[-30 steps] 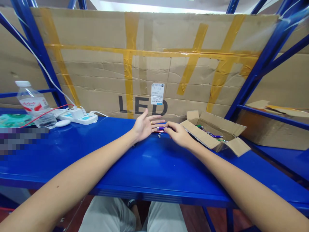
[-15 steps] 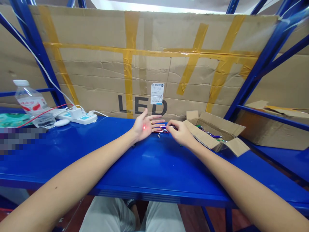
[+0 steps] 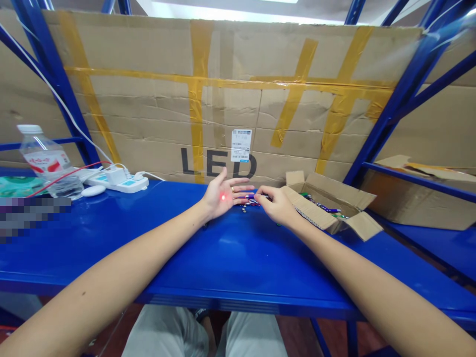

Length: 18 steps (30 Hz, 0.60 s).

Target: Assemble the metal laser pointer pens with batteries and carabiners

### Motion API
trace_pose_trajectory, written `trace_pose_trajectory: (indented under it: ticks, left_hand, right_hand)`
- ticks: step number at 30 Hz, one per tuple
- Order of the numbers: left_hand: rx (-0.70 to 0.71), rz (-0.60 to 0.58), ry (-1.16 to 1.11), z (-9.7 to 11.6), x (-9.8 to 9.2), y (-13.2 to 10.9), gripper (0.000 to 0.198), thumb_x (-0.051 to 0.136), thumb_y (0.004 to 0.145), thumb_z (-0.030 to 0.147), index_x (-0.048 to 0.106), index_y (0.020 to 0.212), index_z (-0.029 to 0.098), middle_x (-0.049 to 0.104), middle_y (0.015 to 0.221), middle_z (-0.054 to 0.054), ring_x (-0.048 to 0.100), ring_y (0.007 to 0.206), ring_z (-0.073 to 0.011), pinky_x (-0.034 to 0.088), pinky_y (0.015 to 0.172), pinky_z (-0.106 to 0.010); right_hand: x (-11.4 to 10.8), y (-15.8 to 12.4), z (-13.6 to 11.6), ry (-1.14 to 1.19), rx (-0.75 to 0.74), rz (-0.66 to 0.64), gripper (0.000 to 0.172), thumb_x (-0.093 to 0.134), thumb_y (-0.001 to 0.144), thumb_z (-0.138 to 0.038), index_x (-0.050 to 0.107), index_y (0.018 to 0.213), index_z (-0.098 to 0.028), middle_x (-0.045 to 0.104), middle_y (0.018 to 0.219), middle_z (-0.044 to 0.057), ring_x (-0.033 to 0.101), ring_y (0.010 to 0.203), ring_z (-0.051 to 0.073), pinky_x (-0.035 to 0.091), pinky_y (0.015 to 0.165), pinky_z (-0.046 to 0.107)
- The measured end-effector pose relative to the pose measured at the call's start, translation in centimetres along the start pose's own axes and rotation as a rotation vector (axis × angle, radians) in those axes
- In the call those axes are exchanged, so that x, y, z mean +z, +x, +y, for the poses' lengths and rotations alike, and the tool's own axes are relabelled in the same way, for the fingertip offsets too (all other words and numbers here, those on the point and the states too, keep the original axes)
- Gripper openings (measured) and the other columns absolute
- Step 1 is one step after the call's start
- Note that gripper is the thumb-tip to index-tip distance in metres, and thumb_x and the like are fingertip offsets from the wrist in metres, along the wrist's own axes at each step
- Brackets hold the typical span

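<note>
My left hand [image 3: 225, 196] is held up palm open, fingers spread toward the right, with a ring on one finger and a bright red light spot on the palm. Facing it, my right hand [image 3: 273, 202] pinches a small purple pen-like laser pointer [image 3: 251, 197], its tip toward the left palm. Behind and below the fingers lie several small metallic and coloured pieces, partly hidden. Small round silver pieces [image 3: 244, 209] rest on the blue table [image 3: 223, 258] between the hands.
An open cardboard box [image 3: 336, 196] with several colourful pens stands at the right. On the left are a water bottle [image 3: 46, 161], a white power strip [image 3: 130, 184], cables and a white mouse-like object [image 3: 93, 191]. A large cardboard panel [image 3: 156, 114] stands behind the table.
The camera view has shifted slightly. Both hands keep nearly the same pose, and the red spot stays on the left palm.
</note>
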<state>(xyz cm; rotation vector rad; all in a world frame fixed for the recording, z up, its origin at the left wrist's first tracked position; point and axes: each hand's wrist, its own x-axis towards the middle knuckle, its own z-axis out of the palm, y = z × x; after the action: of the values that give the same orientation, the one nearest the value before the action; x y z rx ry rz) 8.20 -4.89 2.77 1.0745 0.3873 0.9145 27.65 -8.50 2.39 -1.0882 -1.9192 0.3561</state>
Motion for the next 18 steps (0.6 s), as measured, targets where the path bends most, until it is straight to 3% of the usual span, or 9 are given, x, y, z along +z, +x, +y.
trace_pose_trajectory:
  ticks: [6, 10, 15, 18]
  left_hand:
    - [0.006, -0.002, 0.022, 0.1, 0.2, -0.1, 0.077, 0.026, 0.092, 0.071, 0.059, 0.124, 0.009, 0.067, 0.122, -0.023, 0.064, 0.112, -0.035, 0.047, 0.097, -0.05]
    - [0.036, 0.046, 0.143, 0.2, -0.2, 0.3, 0.066, 0.035, 0.092, 0.067, 0.063, 0.114, 0.011, 0.069, 0.115, -0.022, 0.066, 0.105, -0.0327, 0.05, 0.092, -0.047]
    - [0.191, 0.356, 0.719, 1.0, -2.4, 1.0, 0.02, 0.059, 0.086, 0.034, 0.066, 0.088, 0.016, 0.071, 0.09, -0.012, 0.066, 0.08, -0.0245, 0.05, 0.082, -0.042]
    - [0.275, 0.413, 1.034, 1.6, -4.4, 0.9, 0.013, 0.06, 0.082, 0.028, 0.067, 0.076, 0.019, 0.07, 0.08, -0.009, 0.063, 0.078, -0.0248, 0.047, 0.084, -0.042]
  right_hand:
    - [0.0, 0.0, 0.1, -0.017, 0.001, -0.006, 0.024, 0.05, 0.083, -0.032, 0.054, 0.064, -0.019, 0.054, 0.059, -0.001, 0.046, 0.059, 0.014, 0.034, 0.058, 0.027]
    - [-0.1, 0.4, 1.1, -0.045, 0.014, -0.036, 0.023, 0.05, 0.087, -0.032, 0.056, 0.069, -0.018, 0.062, 0.067, 0.001, 0.052, 0.066, 0.015, 0.037, 0.062, 0.027]
    - [-0.7, 2.5, 4.7, -0.298, 0.097, -0.075, 0.025, 0.05, 0.093, -0.031, 0.064, 0.08, -0.016, 0.071, 0.085, 0.009, 0.06, 0.077, 0.02, 0.042, 0.07, 0.03]
    - [-0.6, 4.5, 7.1, -0.422, 0.136, -0.091, 0.023, 0.052, 0.093, -0.027, 0.069, 0.085, -0.014, 0.074, 0.096, 0.015, 0.063, 0.08, 0.023, 0.044, 0.071, 0.032]
